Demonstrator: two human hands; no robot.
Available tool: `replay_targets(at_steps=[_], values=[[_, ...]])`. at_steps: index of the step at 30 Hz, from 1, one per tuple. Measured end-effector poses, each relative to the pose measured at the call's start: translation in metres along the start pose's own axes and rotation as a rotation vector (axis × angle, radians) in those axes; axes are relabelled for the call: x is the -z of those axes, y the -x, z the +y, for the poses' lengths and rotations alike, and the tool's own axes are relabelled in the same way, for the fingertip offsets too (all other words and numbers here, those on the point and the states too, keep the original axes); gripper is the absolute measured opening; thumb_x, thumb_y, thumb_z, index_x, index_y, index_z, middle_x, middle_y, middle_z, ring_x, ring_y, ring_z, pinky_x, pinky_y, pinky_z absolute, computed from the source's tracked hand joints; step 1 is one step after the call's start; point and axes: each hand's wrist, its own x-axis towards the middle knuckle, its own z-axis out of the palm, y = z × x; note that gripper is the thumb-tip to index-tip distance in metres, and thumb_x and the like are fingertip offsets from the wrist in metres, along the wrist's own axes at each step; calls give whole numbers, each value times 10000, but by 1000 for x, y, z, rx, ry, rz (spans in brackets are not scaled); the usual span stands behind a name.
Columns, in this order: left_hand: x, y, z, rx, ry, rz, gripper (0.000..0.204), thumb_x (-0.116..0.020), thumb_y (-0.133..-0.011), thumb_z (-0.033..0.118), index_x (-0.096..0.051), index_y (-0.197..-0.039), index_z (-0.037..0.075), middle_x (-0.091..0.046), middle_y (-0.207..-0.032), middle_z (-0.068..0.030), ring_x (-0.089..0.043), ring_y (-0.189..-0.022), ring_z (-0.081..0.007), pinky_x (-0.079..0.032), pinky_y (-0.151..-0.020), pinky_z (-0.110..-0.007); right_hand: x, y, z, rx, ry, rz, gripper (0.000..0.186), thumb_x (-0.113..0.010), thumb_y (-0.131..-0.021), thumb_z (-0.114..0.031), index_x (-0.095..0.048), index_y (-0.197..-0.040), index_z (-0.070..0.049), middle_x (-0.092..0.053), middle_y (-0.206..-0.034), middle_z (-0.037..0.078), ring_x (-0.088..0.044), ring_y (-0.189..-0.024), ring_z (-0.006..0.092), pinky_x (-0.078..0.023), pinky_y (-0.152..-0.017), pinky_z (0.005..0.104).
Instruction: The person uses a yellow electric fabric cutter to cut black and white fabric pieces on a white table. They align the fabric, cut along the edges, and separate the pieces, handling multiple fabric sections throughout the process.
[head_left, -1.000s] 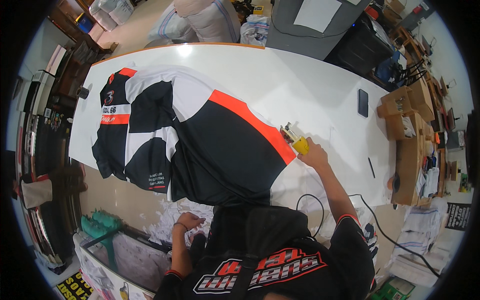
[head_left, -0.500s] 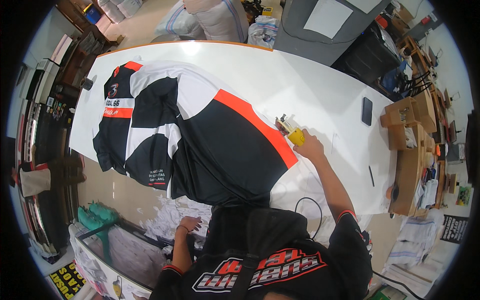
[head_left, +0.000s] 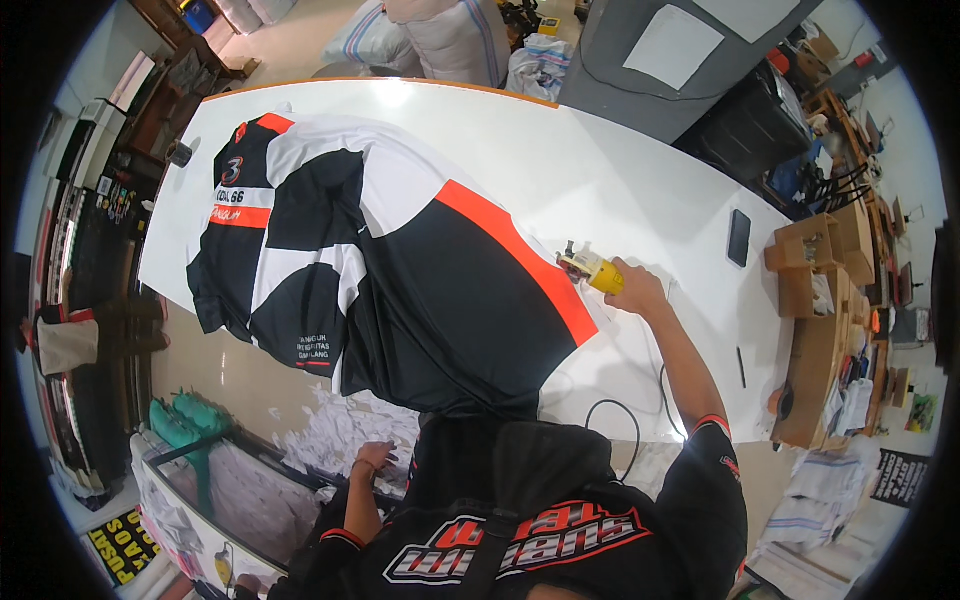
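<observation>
Presently, the right hand (head_left: 635, 288) is closed around a yellow power tool (head_left: 603, 273), and the metal front (head_left: 571, 262) of this tool stands at the right edge of the orange band (head_left: 540, 273); whether it touches the cloth, I cannot tell. The left hand (head_left: 374, 459) is well apart from it, below the near edge of the desk (head_left: 700, 350), with its fingers loosely open and holding nothing that I can see. The black panel (head_left: 450, 290) lies on the middle of the desk, beside the printed shirt pieces (head_left: 240, 260) on the left. Since no hand presses the cloth, it could slip or wrinkle if the tool pushes against it. Its near part hangs over the edge, so its weight might also pull it. If the tool drifted left, it could damage the orange band. Finally, the cable (head_left: 638, 428), which makes a loop at the near edge, may catch there and jerk the tool.
</observation>
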Motion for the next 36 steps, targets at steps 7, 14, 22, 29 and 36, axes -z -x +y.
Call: replay_targets(at_steps=[7, 14, 22, 29, 36], values=[[-8, -1, 20, 39, 123, 50, 458, -544, -971, 382, -691, -1141, -18, -766, -938, -155, -737, -709, -229, -510, -591, -322, 1, -5, -8, 8, -9, 4, 673, -748, -704, -381, -513, -1315, -222, -678, -1058, 171, -692, -986, 356, -564, -844, 477], [1, -4, 27, -22, 25, -2, 448, -487, -1002, 341, -679, -1156, -34, -760, -965, -182, -752, -753, -252, -522, -609, -337, -2, -10, -24, 6, -16, 18, 718, -771, -711, -408, -496, -1342, -202, -684, -1067, 177, -695, -1003, 356, -563, -854, 474], [9, 2, 35, -87, 14, 18, 418, -495, -998, 261, -647, -1158, -94, -728, -1039, -217, -757, -820, -294, -610, -702, -362, 0, -15, -49, -24, -40, 16, 751, -773, -717, -424, -485, -1373, -199, -694, -1089, 189, -702, -1019, 366, -569, -860, 480], [15, -9, 34, -35, 153, 0, 384, -527, -993, 219, -637, -1152, -112, -718, -1068, -213, -754, -845, -323, -620, -659, -395, 2, -27, -82, -60, -82, 34, 770, -767, -711, -445, -474, -1371, -176, -686, -1124, 201, -697, -1036, 388, -571, -870, 492], [20, -8, 44, -57, 111, 3, 389, -509, -1010, 226, -625, -1165, -111, -715, -1066, -215, -751, -832, -333, -630, -674, -405, 5, -38, -106, -107, -155, 60, 820, -770, -689, -438, -479, -1410, -179, -692, -1119, 210, -689, -1052, 405, -565, -881, 486]])
